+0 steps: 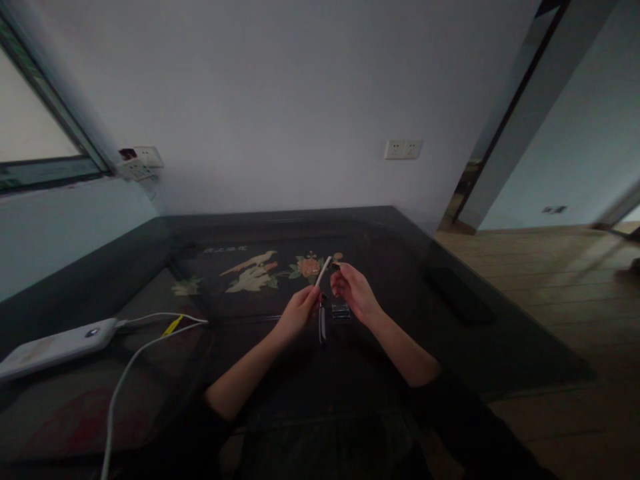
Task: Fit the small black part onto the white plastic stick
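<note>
My left hand is closed around a thin, pale, stick-like strip that slants up and to the right from the fingers. Close by, my right hand has its thumb and forefinger pinched on a small dark piece, too small and dim to name, near the strip's upper end. Below the left fingers is a narrow dark band with light edges; whether it hangs from the hand or lies on the table I cannot tell. A small dark, shiny ribbed object sits on the table between my wrists.
The dark glossy table bears a bird-and-flower picture. To the left lies a white power bank with a white cable looping over the tabletop. A dark flat object rests at the right. Behind stands a wall with sockets.
</note>
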`<state>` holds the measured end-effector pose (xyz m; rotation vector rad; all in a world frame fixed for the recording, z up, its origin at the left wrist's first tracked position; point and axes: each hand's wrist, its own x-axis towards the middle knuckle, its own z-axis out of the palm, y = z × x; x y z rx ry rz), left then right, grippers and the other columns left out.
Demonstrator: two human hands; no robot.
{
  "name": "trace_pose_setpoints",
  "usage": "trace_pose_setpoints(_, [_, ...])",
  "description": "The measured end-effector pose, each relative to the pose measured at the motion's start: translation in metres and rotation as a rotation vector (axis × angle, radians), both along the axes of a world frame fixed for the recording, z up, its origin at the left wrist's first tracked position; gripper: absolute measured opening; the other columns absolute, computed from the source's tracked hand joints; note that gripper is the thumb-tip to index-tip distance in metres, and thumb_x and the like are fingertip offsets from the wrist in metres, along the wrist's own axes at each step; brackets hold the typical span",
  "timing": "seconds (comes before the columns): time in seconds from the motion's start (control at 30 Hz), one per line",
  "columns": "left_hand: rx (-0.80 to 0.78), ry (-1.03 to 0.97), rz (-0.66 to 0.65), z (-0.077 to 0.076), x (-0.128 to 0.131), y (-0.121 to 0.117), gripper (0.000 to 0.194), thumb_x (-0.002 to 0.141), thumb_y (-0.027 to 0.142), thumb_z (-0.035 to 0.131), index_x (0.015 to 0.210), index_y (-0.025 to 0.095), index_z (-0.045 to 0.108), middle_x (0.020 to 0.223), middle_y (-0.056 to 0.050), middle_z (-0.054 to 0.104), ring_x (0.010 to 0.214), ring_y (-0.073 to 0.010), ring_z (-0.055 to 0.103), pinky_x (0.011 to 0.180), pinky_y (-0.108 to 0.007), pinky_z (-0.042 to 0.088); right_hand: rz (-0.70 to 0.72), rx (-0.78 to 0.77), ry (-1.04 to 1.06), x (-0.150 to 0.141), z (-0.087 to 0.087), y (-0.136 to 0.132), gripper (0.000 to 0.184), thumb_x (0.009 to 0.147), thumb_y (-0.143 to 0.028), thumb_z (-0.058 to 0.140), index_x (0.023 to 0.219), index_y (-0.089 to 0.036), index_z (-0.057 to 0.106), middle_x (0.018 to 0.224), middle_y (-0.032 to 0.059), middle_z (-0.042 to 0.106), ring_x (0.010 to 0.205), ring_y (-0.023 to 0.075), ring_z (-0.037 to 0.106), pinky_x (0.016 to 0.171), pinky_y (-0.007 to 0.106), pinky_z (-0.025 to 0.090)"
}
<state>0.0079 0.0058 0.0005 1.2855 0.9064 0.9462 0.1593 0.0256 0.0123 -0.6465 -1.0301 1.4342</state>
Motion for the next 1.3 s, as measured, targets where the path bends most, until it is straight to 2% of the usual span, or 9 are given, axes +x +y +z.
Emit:
trace_pose_setpoints(0.1, [-0.008,-0.022,-0.023,-0.001,0.004,-0.004,0.047,0.073,0.065,0.053,0.072,0.019,0.039,0.051,0.010,0.027,0.039,-0.0040,0.021,0.039,-0.019,0.014,0.005,0.015,0.015,-0.001,0.000,0.000,0.030,0.074,-0.043,0.066,0.091,-0.020,0.057,0.064,-0.0029,0.057,0.051,0.0091,0.050,0.047,0.022,0.039])
trace_pose_setpoints(0.37, [0.041,-0.017,0.049,0.006,0.003,-0.005,0.046,0.075,0.063,0.051,0.073,0.018,0.043,0.052,0.010,0.029,0.040,-0.0044,0.022,0.039,-0.019,0.014,0.022,0.062,0.022,-0.001,-0.001,0.000,0.032,0.075,-0.042,0.067,0.096,-0.020,0.057,0.065,-0.0027,0.058,0.050,0.0088,0.050,0.046,0.022,0.039])
trace_pose_setpoints(0.97, [0.146,0.093,0.120,0.001,0.002,-0.001,0.045,0.078,0.062,0.048,0.072,0.017,0.045,0.053,0.008,0.033,0.043,-0.0059,0.028,0.041,-0.019,0.020,0.017,0.062,0.025,-0.002,-0.001,-0.001,0.036,0.072,-0.039,0.072,0.098,-0.017,0.061,0.064,-0.0030,0.059,0.048,0.0069,0.050,0.045,0.021,0.038])
trace_pose_setpoints(1.3, [0.242,0.203,0.133,-0.005,-0.001,0.001,0.039,0.084,0.055,0.043,0.073,0.018,0.044,0.055,0.007,0.034,0.046,-0.0074,0.030,0.044,-0.020,0.023,0.002,0.060,0.041,-0.001,0.000,-0.001,0.034,0.073,-0.037,0.072,0.097,-0.016,0.061,0.063,-0.0032,0.058,0.048,0.0069,0.050,0.045,0.020,0.039])
